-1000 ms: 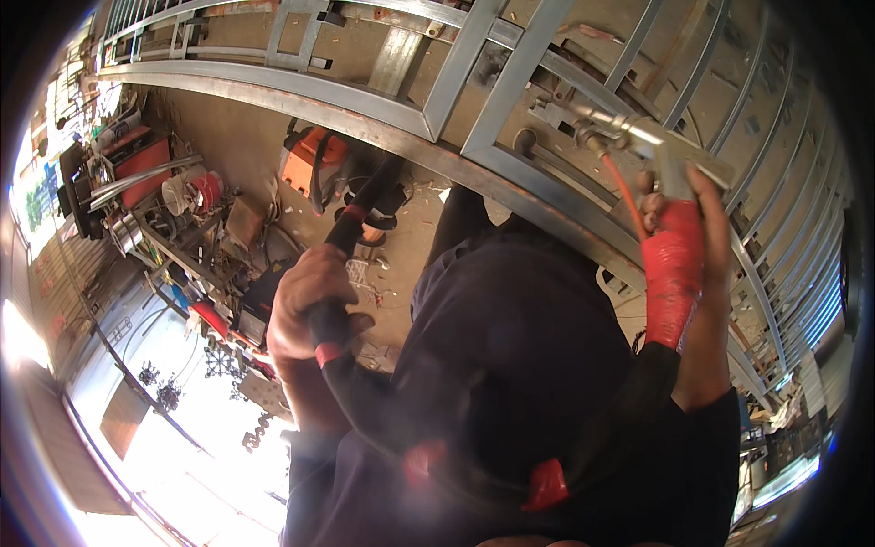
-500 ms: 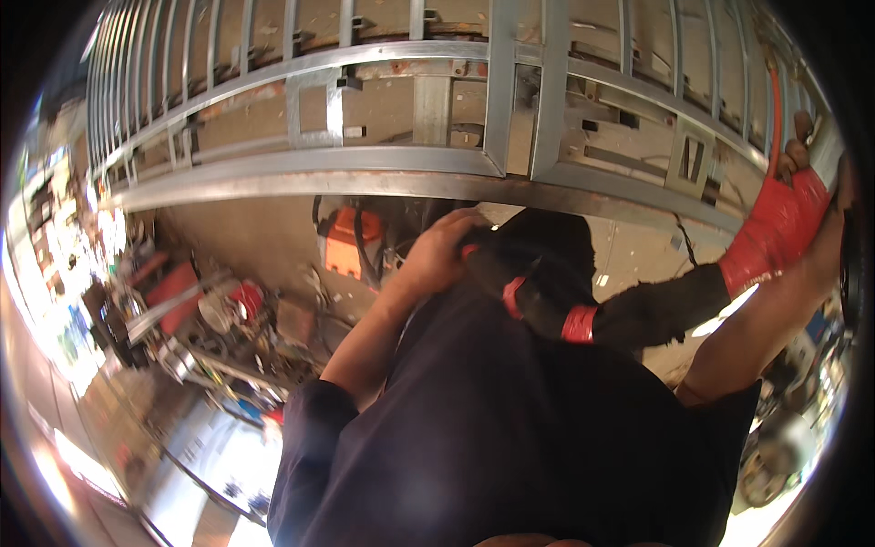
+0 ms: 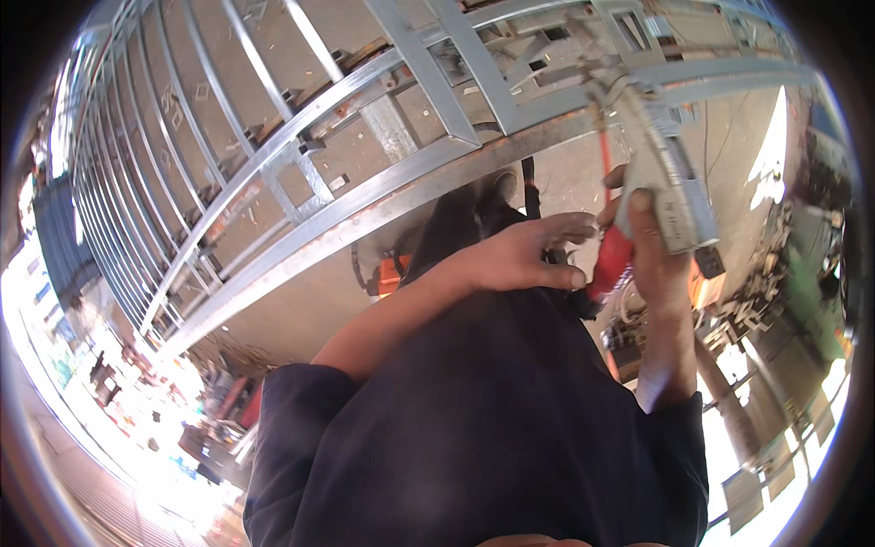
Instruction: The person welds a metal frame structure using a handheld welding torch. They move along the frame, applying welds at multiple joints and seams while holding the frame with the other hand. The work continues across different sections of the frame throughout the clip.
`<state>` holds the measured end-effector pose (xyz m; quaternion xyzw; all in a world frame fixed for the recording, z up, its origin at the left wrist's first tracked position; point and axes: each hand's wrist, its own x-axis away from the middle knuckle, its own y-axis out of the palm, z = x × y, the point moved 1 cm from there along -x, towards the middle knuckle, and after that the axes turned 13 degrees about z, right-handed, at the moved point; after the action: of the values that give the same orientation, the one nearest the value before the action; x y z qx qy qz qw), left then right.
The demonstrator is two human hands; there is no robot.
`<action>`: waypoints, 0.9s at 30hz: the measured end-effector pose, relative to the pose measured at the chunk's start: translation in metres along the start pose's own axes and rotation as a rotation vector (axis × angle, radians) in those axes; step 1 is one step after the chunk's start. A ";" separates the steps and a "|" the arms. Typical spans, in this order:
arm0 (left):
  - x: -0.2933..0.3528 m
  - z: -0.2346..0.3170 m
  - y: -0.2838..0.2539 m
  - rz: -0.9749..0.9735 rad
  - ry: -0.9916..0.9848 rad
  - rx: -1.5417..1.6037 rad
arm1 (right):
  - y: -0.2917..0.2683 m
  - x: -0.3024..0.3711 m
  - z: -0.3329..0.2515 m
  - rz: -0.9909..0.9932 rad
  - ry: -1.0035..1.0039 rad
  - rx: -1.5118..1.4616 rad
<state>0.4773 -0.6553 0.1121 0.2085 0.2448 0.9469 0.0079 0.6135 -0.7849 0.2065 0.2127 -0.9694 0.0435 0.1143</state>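
Note:
My right hand [image 3: 653, 260] grips a long pale packet [image 3: 670, 173] with printing on it, tilted up and away from me. A red-wrapped handle [image 3: 614, 260] sits against the same hand, partly hidden by its fingers. From beside it a thin orange-red rod [image 3: 605, 159] points upward; I cannot tell exactly how it joins. My left hand [image 3: 529, 253] reaches in from the left with its thumb and fingers apart, close to the red handle. Nothing shows between its fingers. Motion blurs the packet's far end.
A large metal frame with many bars [image 3: 310, 210] stretches across in front of me. Behind my left forearm is an orange case [image 3: 392, 272] on the floor. Assorted tools and scrap [image 3: 214, 406] lie at the left; cluttered metal parts [image 3: 756, 310] are at the right.
My view has swung round to the right. My right hand has come inward with the packet and red handle. My left hand has left the black red-banded cable and moved toward the right hand.

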 end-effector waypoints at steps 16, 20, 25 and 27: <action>0.040 -0.054 -0.028 -0.296 -0.504 -0.082 | 0.077 0.082 0.098 0.444 0.372 0.086; 0.053 -0.059 -0.045 -0.269 -0.497 -0.063 | 0.095 0.087 0.106 0.466 0.371 0.091; 0.058 -0.056 -0.059 -0.300 -0.574 -0.018 | 0.107 0.088 0.109 0.507 0.384 0.050; 0.059 -0.057 -0.061 -0.290 -0.569 -0.004 | 0.110 0.087 0.107 0.506 0.388 0.044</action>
<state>0.3950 -0.6207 0.0618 0.4279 0.2578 0.8402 0.2112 0.4684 -0.7345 0.1191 -0.0448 -0.9505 0.1313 0.2779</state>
